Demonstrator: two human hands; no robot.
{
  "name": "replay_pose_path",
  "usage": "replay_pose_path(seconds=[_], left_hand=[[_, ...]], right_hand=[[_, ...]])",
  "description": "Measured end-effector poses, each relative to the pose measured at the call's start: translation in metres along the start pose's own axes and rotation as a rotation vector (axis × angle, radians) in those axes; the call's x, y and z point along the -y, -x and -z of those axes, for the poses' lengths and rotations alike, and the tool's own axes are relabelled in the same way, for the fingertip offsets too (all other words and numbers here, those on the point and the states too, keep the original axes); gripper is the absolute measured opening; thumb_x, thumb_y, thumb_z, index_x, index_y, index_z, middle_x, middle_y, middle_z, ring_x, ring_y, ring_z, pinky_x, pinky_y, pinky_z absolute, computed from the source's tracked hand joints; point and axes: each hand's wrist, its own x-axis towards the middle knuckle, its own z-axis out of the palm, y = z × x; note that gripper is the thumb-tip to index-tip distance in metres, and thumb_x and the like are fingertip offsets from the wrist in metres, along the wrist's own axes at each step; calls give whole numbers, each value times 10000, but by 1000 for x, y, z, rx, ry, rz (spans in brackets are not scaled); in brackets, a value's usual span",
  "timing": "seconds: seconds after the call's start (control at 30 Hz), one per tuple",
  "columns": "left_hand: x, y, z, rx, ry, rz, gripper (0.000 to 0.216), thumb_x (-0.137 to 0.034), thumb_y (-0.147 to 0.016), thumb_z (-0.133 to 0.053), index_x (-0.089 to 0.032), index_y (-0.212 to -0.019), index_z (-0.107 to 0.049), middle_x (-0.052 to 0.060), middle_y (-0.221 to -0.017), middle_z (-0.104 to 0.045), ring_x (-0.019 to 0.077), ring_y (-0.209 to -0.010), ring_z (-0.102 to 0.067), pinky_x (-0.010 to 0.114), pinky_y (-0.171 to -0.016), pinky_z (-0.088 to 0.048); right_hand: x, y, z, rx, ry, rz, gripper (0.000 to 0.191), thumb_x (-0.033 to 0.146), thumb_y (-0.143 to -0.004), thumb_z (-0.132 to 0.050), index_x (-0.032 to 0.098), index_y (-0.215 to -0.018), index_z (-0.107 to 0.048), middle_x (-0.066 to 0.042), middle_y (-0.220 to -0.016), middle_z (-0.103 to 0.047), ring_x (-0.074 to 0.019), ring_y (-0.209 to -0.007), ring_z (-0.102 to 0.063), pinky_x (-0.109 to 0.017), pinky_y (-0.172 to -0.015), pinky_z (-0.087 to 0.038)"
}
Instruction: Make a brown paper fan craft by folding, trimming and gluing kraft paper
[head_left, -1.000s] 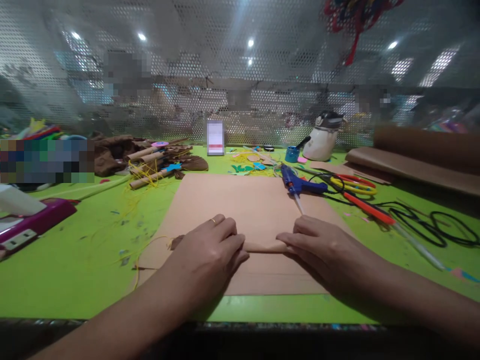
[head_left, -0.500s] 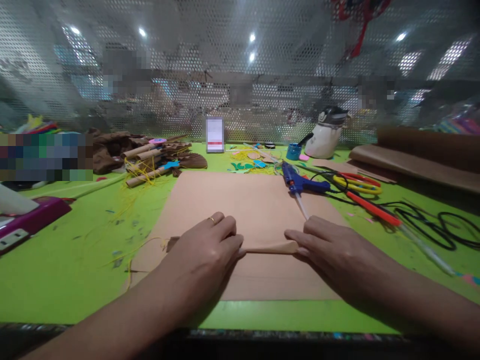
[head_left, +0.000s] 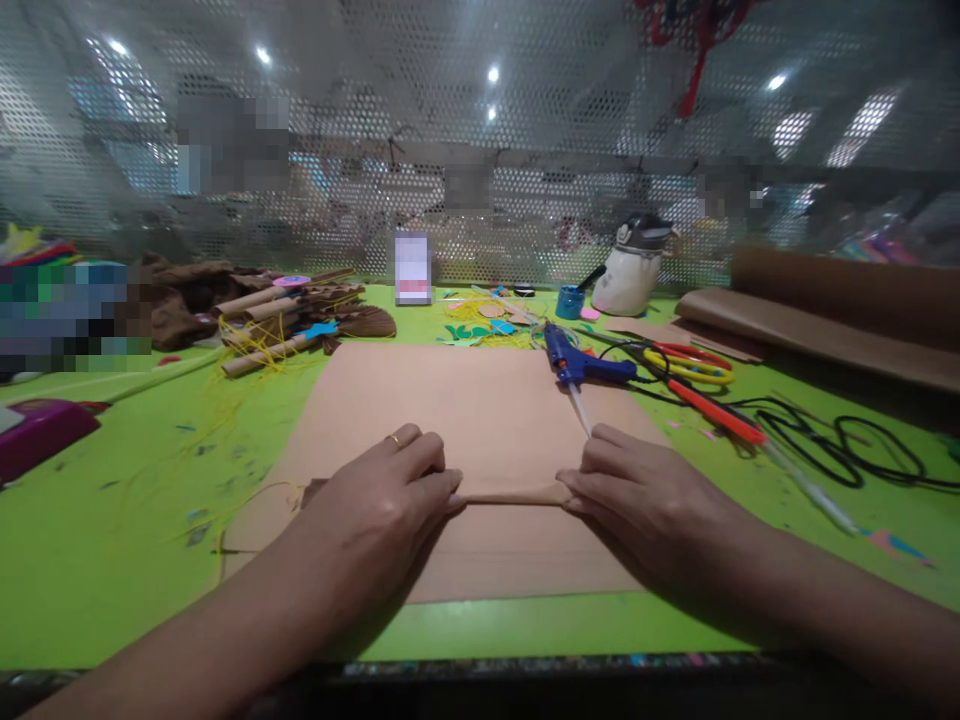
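A thin strip of rolled brown paper point(head_left: 514, 495) runs crosswise between my two hands, over a large sheet of brown paper point(head_left: 450, 400). My left hand point(head_left: 390, 500), with a ring on one finger, pinches the roll near its left part. At the right end, my right hand point(head_left: 637, 485) has thumb and fingers closed on the same roll. A dark brown end and some yellow string point(head_left: 262, 492) show left of my left hand. The blue glue gun point(head_left: 577, 358) rests on the sheet's far right corner, its glue stick pointing at my right hand.
Scissors point(head_left: 690, 368), a red-handled tool point(head_left: 716, 410) and a black cord point(head_left: 825, 440) lie to the right. Brown rolls point(head_left: 262, 350) with yellow strands sit back left. A phone point(head_left: 412, 270), a blue jar point(head_left: 570, 302) and a white container point(head_left: 628, 275) stand behind.
My right thumb and fingers have closed tighter on the roll's right end, and the roll looks thinner. The whole view has shifted, so things appear a little further left.
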Motion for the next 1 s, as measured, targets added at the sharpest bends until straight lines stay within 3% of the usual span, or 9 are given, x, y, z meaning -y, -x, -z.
replay_pose_path(seconds=[0.2, 0.3, 0.5, 0.67, 0.83, 1.0], left_hand=[[5, 2, -4, -67, 69, 30, 281, -262, -949, -429, -167, -866, -679, 56, -790, -523, 175, -741, -458, 304, -643, -391], [8, 3, -6, -81, 83, 16, 265, -267, -947, -436, -172, -918, -682, 58, -813, -528, 174, -759, -462, 304, -659, -396], [3, 1, -3, -63, 55, 14, 285, -226, -944, -424, -163, -870, -692, 64, -782, -529, 178, -741, -456, 308, -647, -401], [0, 2, -2, -62, 69, 44, 280, -231, -943, -425, -155, -867, -684, 72, -803, -535, 183, -745, -466, 322, -648, -415], [0, 4, -3, -70, 85, 45, 250, -228, -942, -431, -151, -903, -665, 82, -861, -554, 192, -785, -488, 347, -694, -436], [2, 5, -4, -76, 113, 41, 241, -227, -938, -442, -142, -823, -637, 86, -879, -553, 193, -796, -485, 360, -714, -433]], right_hand=[[0, -2, 0, -18, -14, -46, 245, 183, -952, -430, 151, -817, -631, -70, -751, -520, -187, -718, -452, -306, -603, -364], [3, -1, 4, -37, -7, -53, 213, 203, -942, -467, 161, -842, -650, -83, -783, -545, -213, -790, -464, -341, -680, -398], [-3, 2, 9, -44, -70, -72, 143, 197, -925, -508, 160, -928, -646, -79, -789, -581, -208, -787, -491, -327, -657, -400], [-9, 3, 9, -24, -97, -38, 198, 207, -931, -506, 167, -801, -650, -63, -724, -580, -189, -746, -499, -311, -641, -382], [-14, 0, 10, -11, -268, -146, 257, 264, -933, -531, 172, -733, -666, -34, -740, -570, -145, -719, -528, -271, -629, -387], [-21, -2, 12, 8, -392, -216, 149, 252, -892, -605, 188, -792, -695, 1, -725, -585, -113, -675, -543, -238, -609, -388]])
